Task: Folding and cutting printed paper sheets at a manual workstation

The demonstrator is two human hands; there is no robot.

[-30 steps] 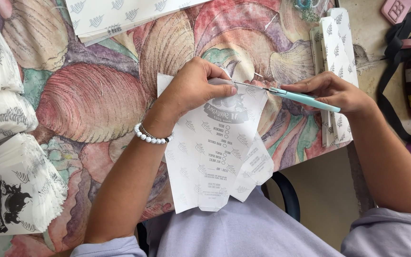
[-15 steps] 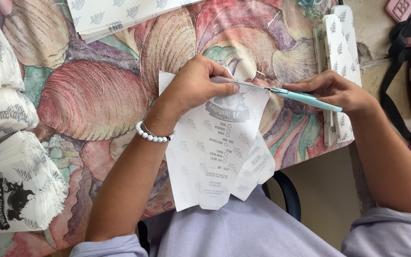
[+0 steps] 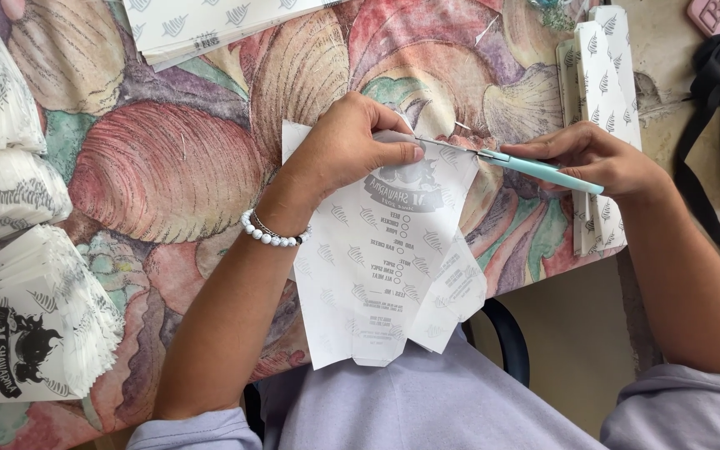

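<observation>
The flat printed paper bag [image 3: 385, 267] lies on the shell-patterned tablecloth [image 3: 168, 167], its lower end hanging over the table edge toward my lap. My left hand [image 3: 352, 146] presses its top edge, fingers curled down onto the paper. My right hand [image 3: 597, 158] grips a pale blue craft knife [image 3: 527, 165], its blade at the bag's top edge. More bags are stacked at left [image 3: 18, 317].

White printed paper bag [image 3: 385, 258] flat at table edge; stacked bags [image 3: 22, 333] left.
</observation>
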